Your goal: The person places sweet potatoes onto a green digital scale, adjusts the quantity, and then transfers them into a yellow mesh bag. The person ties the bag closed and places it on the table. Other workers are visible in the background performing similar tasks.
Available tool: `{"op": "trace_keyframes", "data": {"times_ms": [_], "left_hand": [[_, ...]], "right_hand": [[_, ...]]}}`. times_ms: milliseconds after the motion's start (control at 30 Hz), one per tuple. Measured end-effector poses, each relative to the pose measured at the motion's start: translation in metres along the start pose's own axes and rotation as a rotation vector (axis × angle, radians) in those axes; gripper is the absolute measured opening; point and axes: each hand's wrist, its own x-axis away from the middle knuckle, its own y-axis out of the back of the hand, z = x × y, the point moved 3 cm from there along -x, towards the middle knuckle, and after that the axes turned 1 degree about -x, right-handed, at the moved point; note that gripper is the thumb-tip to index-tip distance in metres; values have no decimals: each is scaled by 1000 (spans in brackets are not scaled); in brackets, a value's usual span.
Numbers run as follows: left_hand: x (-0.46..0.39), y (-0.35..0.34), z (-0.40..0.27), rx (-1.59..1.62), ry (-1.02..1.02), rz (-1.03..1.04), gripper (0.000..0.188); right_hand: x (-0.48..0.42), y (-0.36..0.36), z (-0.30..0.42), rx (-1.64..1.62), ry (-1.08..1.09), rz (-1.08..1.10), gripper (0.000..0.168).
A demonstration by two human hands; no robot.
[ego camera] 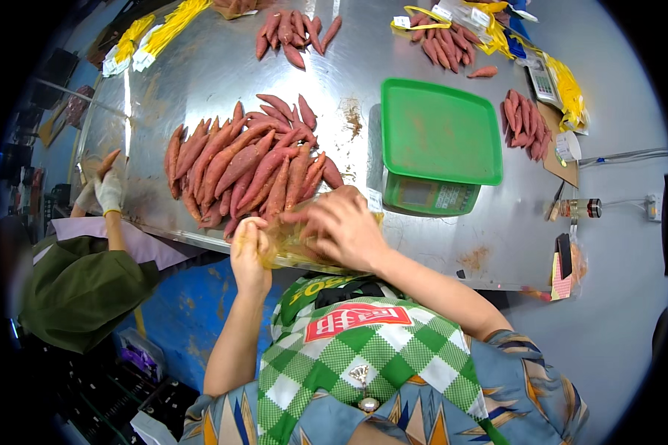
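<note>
My left hand (249, 250) is closed around the edge of a yellow mesh bag (284, 240) at the table's front edge. My right hand (342, 225) lies over the bag, its fingers bent and blurred by motion. Whether those fingers hold anything is hidden. Reddish shapes show through the mesh, and a white tag (374, 201) sits beside the right wrist. Just beyond both hands is a large heap of sweet potatoes (239, 167), its near side touching the bag.
Right of the heap stands a digital scale (431, 197) with a green tray (442, 130). Smaller sweet potato piles (289, 33) lie farther back on the metal table (200, 72). Yellow mesh bags (172, 28) rest at far left. A gloved co-worker's hand (109, 192) holds a sweet potato.
</note>
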Motion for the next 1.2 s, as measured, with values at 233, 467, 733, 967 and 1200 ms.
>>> {"op": "trace_keyframes", "data": {"times_ms": [233,467,733,967,1200], "left_hand": [[13,-9,-8,218,-80,171,21],[27,-23,0,30,-60,212,22],[30,-12,-7,215,-107,192,21],[44,-36,-23,-688,-265,249,42],[24,-52,-22,-825,-223,358,25]], "right_hand": [[4,-4,-30,-232,-35,-104,34],[12,9,-6,-10,121,85,22],[2,29,-14,-863,-123,40,13],[9,36,-10,-1355,-219,-38,12],[4,56,-6,-1324,-166,107,23]]}}
